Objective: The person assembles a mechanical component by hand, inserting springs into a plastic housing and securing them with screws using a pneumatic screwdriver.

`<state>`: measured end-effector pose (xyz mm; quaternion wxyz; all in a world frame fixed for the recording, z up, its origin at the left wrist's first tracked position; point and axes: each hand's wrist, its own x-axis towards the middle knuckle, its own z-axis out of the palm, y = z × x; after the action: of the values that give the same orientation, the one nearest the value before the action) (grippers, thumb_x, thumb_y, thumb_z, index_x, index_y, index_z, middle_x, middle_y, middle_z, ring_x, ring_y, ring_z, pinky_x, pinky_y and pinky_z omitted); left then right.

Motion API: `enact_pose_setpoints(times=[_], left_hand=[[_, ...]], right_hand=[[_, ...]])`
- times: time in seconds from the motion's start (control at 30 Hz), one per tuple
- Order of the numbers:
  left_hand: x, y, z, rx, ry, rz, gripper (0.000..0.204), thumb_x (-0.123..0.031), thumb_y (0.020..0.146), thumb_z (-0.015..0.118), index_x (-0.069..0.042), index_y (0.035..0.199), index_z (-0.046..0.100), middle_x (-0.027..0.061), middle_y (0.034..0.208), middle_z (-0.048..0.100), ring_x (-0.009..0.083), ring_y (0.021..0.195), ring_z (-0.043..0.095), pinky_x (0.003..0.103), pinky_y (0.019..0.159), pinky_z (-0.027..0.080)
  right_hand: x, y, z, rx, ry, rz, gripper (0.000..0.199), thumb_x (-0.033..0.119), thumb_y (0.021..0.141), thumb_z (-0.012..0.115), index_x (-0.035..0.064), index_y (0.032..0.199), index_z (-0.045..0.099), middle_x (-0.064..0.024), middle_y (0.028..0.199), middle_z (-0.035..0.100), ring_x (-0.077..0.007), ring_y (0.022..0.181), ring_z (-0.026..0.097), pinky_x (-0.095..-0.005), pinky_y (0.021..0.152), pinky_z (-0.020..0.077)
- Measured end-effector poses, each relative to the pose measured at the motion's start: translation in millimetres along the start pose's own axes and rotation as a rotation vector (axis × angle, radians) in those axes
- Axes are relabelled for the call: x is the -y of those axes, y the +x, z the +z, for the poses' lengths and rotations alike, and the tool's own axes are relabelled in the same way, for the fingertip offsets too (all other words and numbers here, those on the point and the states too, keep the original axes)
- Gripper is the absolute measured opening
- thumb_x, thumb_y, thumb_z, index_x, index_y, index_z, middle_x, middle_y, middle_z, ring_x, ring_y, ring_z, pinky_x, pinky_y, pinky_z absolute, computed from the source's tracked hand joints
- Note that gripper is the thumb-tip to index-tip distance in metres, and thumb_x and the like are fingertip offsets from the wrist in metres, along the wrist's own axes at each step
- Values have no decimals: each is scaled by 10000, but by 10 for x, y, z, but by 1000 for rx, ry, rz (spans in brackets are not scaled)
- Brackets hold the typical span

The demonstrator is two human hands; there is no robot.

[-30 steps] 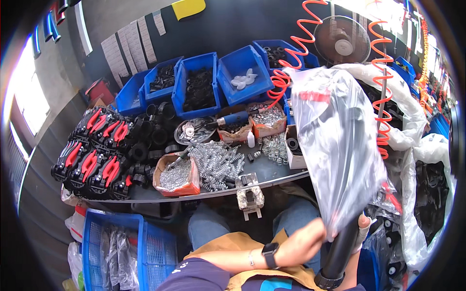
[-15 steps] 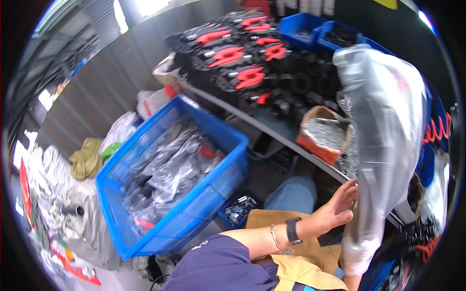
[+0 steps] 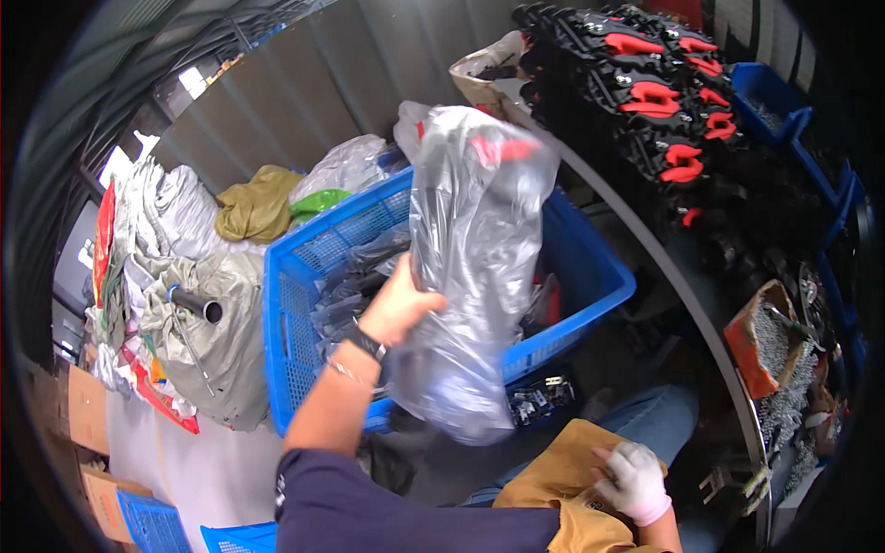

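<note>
My left hand (image 3: 398, 304), with a dark band on its wrist, grips the side of a clear plastic bag (image 3: 470, 267). Inside the bag is a dark part with a red piece near its top; its kind is blurred by the film. The bag hangs over a blue perforated crate (image 3: 578, 324) in which several bagged dark parts (image 3: 346, 304) lie. My right hand (image 3: 634, 481), in a white glove, rests low over the tan apron (image 3: 544, 461) on my lap. Its fingers are loosely bent and apart, with nothing visible in them.
Rows of black-and-red parts (image 3: 650, 97) stand on the bench at the right, behind its grey edge (image 3: 645, 221). An orange-sided box of small metal pieces (image 3: 751, 350) sits there too. Sacks (image 3: 230, 313) are heaped at left; a small bin of metal parts (image 3: 544, 401) stands beside the crate.
The bag has swung left from the bench side to over the crate, now in my left hand. My right hand has let go and dropped toward my lap. The view has turned left.
</note>
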<state>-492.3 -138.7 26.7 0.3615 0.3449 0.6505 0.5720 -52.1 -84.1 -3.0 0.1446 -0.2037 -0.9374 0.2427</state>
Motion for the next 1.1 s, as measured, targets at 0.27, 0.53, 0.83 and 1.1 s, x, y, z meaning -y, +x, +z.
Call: enact_pose_setpoints(times=[0.27, 0.53, 0.83, 1.1], left_hand=[[1738, 1039, -693, 293, 689, -159, 819, -128, 581, 753, 39, 1336, 482, 180, 1215, 628, 260, 1102, 591, 331, 983, 442], [2427, 1461, -600, 423, 736, -38, 907, -204, 610, 778, -129, 1444, 430, 193, 1261, 616, 317, 1150, 602, 374, 970, 475], [2553, 1301, -244, 70, 1389, 6, 816, -267, 739, 771, -307, 1452, 376, 171, 1157, 597, 372, 1082, 603, 511, 868, 496], [2702, 970, -587, 16, 1353, 177, 816, -227, 730, 763, -219, 1452, 383, 167, 1228, 536, 385, 1129, 534, 498, 941, 447]], right_hand=[[-152, -265, 218, -63, -56, 214, 277, 111, 701, 724, 45, 962, 662, -114, 756, 582, -321, 702, 584, -416, 643, 472], [-108, -525, 295, -78, -54, 471, 205, 115, 722, 712, 43, 911, 681, -114, 702, 572, -322, 684, 586, -416, 622, 467], [-73, -332, 233, -9, -25, 428, 224, 164, 752, 711, 64, 952, 695, -123, 787, 642, -325, 755, 633, -423, 677, 508], [-158, -365, 204, 51, 60, 432, 291, 267, 859, 636, 70, 1070, 674, -124, 907, 678, -312, 867, 653, -416, 790, 516]])
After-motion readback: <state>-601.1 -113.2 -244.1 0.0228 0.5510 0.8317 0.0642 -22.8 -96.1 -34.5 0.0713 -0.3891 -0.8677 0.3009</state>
